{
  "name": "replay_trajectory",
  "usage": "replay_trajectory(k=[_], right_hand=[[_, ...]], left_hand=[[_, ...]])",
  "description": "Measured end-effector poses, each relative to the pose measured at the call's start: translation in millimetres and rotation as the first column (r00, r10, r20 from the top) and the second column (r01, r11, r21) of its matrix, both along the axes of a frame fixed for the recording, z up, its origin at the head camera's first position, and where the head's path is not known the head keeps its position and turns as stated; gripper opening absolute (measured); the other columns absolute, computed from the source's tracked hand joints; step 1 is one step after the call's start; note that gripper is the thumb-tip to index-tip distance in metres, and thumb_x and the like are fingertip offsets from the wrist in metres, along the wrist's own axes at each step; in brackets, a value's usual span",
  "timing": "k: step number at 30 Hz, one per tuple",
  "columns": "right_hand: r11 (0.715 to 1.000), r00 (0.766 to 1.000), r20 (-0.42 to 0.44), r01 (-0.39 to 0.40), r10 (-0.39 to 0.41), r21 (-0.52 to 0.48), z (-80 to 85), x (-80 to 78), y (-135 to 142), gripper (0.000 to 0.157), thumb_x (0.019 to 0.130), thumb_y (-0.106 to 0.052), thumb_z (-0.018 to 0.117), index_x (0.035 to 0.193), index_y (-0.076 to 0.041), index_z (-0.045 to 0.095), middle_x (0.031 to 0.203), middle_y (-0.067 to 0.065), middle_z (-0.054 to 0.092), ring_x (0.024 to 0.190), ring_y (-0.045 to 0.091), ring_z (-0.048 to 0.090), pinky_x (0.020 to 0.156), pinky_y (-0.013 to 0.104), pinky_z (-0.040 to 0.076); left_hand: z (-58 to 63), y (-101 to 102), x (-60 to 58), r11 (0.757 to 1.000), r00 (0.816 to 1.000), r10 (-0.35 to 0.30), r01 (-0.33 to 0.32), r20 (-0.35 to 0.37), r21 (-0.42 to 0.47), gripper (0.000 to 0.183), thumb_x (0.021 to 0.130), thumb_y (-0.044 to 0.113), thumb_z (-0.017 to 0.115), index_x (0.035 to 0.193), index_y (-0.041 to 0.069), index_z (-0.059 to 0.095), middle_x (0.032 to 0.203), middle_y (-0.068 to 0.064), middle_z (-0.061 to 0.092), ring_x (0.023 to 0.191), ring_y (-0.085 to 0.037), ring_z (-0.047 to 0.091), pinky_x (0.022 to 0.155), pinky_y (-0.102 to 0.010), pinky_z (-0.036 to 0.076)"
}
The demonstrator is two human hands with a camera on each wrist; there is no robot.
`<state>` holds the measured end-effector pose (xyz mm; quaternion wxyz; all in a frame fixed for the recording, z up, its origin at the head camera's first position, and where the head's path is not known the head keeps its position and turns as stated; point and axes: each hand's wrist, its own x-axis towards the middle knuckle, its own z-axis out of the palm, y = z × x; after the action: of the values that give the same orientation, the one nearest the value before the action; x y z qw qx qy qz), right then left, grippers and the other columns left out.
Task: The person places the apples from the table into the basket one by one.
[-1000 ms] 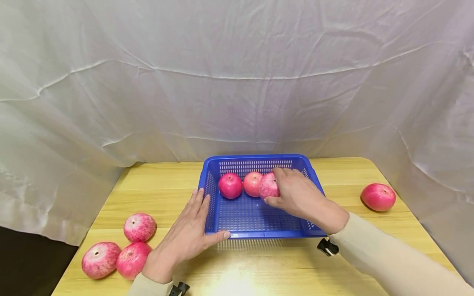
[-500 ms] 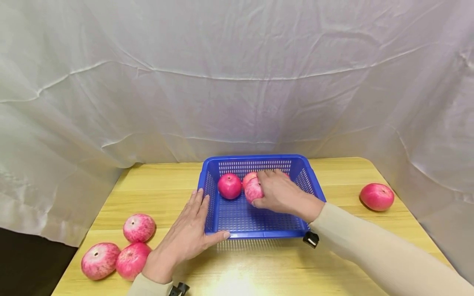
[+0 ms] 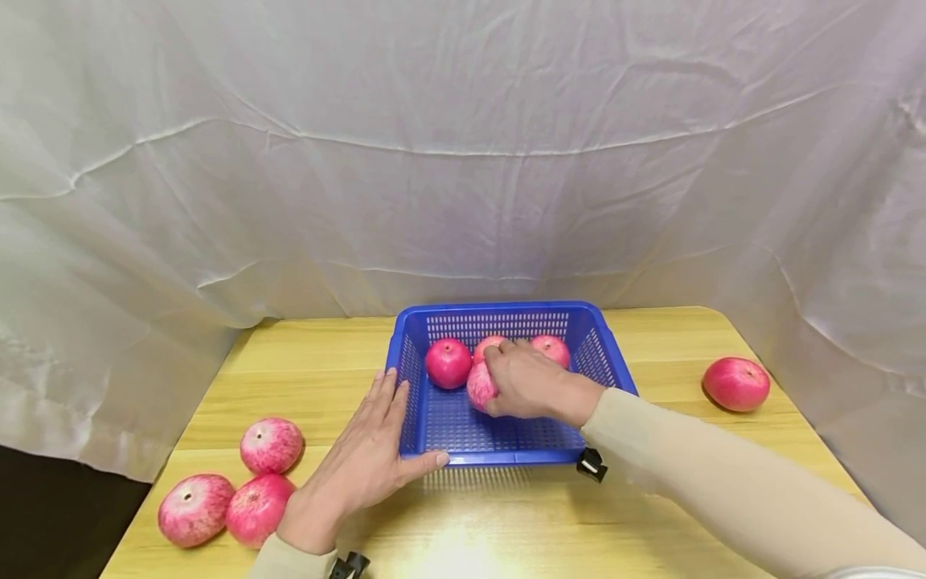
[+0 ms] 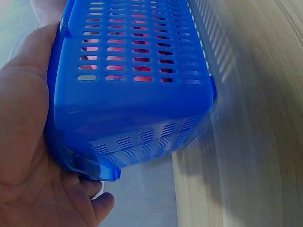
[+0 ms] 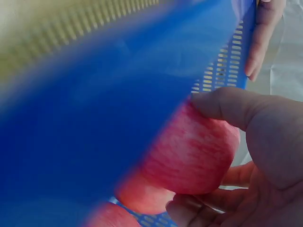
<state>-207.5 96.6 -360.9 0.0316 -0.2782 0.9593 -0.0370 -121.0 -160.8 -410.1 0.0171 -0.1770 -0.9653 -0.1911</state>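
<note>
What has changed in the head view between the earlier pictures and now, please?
The right hand, holding a streaked apple, has moved left and toward the near rim of the basket, uncovering another apple. The left hand, basket and four outside apples stayed put.

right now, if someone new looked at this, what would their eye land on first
Probably the bright blue basket midway across the wooden table, toward its far edge. Inside it, the right grip holds a striped pink apple in front of three others. A lone apple at the far right also stands out, opposite a cluster of three at left.
</note>
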Motion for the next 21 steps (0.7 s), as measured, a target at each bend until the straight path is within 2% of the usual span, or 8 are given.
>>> replay_trajectory(k=[6, 10, 13, 21], right_hand=[[1.0, 1.0, 0.018, 0.008, -0.008, 0.017, 5.9, -2.8, -4, 0.067, 0.082, -0.046, 0.086, 0.127, -0.003, 0.062, 0.116, 0.018, 0.067, 0.109, 0.039, 0.062, 0.096, 0.054, 0.057], [0.999, 0.999, 0.042, -0.007, 0.006, 0.033, 7.2, -7.4, -4, 0.074, 0.082, -0.045, 0.086, 0.136, -0.002, 0.06, 0.131, 0.021, 0.066, 0.124, 0.043, 0.061, 0.106, 0.058, 0.053], [0.998, 0.998, 0.056, -0.036, 0.034, 0.046, 8.6, -10.2, -5, 0.075, 0.083, -0.044, 0.086, 0.138, -0.001, 0.06, 0.138, 0.021, 0.064, 0.129, 0.044, 0.06, 0.111, 0.058, 0.051], [0.98, 0.987, 0.073, -0.154, 0.146, 0.122, 6.4, -13.6, -11, 0.069, 0.078, -0.04, 0.091, 0.127, -0.001, 0.063, 0.12, 0.016, 0.067, 0.116, 0.036, 0.067, 0.104, 0.05, 0.056]], left_hand=[[-0.4, -1, -0.8, 1.0, 1.0, 0.001, -0.001, 0.004, -0.004, 0.123, 0.087, 0.088, 0.053, 0.165, -0.002, 0.025, 0.176, -0.022, 0.007, 0.164, -0.039, 0.008, 0.13, -0.054, 0.02], [-0.2, -1, -0.8, 1.0, 1.0, 0.0, 0.0, 0.005, -0.002, 0.122, 0.087, 0.088, 0.053, 0.165, -0.002, 0.026, 0.176, -0.022, 0.008, 0.164, -0.039, 0.008, 0.131, -0.054, 0.02], [0.0, -1, -0.9, 1.0, 1.0, -0.001, 0.001, 0.006, 0.0, 0.122, 0.087, 0.088, 0.053, 0.165, -0.002, 0.026, 0.176, -0.022, 0.008, 0.164, -0.039, 0.008, 0.131, -0.054, 0.02], [-0.5, -1, -1.3, 1.0, 1.0, -0.001, 0.001, 0.007, 0.001, 0.122, 0.087, 0.088, 0.052, 0.165, -0.002, 0.026, 0.176, -0.022, 0.007, 0.164, -0.038, 0.007, 0.13, -0.054, 0.02]])
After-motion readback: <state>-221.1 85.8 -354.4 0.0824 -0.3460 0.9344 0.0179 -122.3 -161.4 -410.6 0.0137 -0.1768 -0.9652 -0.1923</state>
